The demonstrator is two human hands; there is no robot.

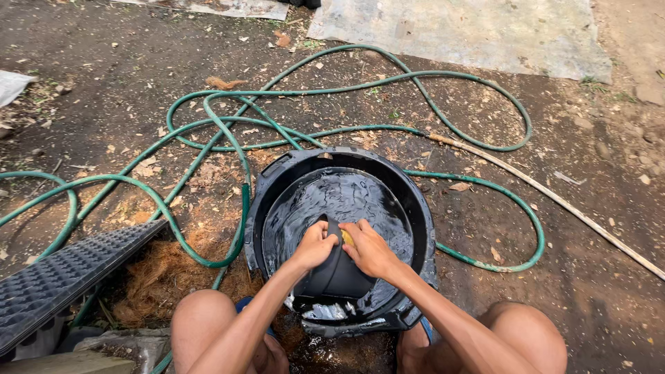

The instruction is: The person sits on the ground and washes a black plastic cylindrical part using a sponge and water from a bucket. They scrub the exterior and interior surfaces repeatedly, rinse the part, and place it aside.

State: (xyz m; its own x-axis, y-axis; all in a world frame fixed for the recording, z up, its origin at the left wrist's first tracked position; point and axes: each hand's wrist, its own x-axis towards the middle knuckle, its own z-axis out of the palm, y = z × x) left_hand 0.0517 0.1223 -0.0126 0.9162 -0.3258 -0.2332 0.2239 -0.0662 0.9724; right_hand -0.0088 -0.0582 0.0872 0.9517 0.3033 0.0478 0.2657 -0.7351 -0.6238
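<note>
While the black tub (415, 208) sits full of water on the dirt, the left hand (315, 246) curls tight on a black pot's (336, 273) rim, the right hand (370, 251) pressing a yellow sponge (347, 237) against it; green hose (208, 125) loops behind.

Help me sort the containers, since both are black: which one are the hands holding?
The small black pot, gripped by the left hand and right hand. It sits tilted inside the large black tub, which rests on the ground holding water.
</note>
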